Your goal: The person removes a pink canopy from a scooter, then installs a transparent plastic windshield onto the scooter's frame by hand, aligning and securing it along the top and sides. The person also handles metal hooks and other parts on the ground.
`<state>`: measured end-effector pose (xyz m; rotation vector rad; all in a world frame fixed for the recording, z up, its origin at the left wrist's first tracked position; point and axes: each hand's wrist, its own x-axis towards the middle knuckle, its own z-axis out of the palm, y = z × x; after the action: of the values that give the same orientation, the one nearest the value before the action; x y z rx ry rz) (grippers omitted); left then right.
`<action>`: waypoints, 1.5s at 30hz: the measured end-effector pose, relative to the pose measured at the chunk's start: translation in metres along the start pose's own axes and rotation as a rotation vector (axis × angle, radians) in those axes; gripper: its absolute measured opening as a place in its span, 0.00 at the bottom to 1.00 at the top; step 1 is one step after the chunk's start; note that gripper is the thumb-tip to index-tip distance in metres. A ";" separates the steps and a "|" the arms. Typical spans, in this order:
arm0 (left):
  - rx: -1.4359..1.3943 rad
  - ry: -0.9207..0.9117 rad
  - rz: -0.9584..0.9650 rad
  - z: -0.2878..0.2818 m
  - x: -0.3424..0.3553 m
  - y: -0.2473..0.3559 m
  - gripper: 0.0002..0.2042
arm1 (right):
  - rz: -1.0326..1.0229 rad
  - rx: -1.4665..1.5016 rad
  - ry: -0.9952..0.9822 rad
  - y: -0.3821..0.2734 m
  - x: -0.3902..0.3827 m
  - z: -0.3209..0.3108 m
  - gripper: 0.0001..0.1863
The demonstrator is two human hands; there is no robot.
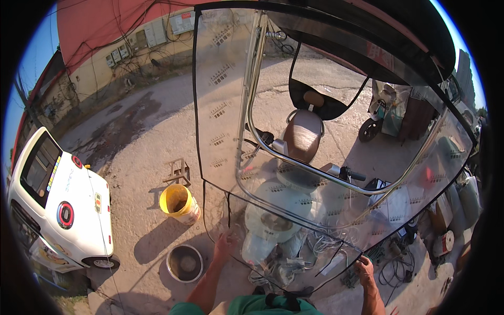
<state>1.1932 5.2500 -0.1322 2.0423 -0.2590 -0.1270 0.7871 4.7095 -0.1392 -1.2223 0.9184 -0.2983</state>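
A clear plastic sheet [219, 113] with black edging hangs from a dark canopy [336, 29] over a scooter with a brown seat [304, 134]. Its loose lower part spreads toward me, over the scooter's pale front [270, 215]. At the lower left edge of this sheet, my left hand [223, 248] is closed on the plastic, its fingertips partly blurred. My right hand [364, 266] grips the black-trimmed edge at the lower right corner, thumb and fingers pressed together. Behind the sheet, a bent metal tube frame [310, 165] rises to the canopy.
Left of me stand a yellow bucket [179, 202], a round grey basin [185, 263] and a small wooden stool [177, 170]. Farther left is a small white vehicle [68, 199]. Coiled cables [396, 270], a cable reel [446, 243] and boxes lie at the right.
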 end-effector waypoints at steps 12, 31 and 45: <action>0.170 -0.433 -0.263 0.031 -0.150 -0.096 0.23 | 0.280 -0.139 0.087 0.164 -0.061 -0.038 0.19; 0.170 -0.659 -0.174 0.095 -0.129 -0.040 0.27 | 0.554 -0.180 0.024 0.213 -0.098 -0.034 0.18; 0.351 -1.131 -0.253 0.348 -0.235 0.156 0.27 | 0.513 -0.047 0.117 0.186 -0.065 -0.195 0.21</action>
<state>0.8752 4.9355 -0.1617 2.1255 -0.7453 -1.4901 0.5537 4.6865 -0.2865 -0.9770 1.3082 0.0633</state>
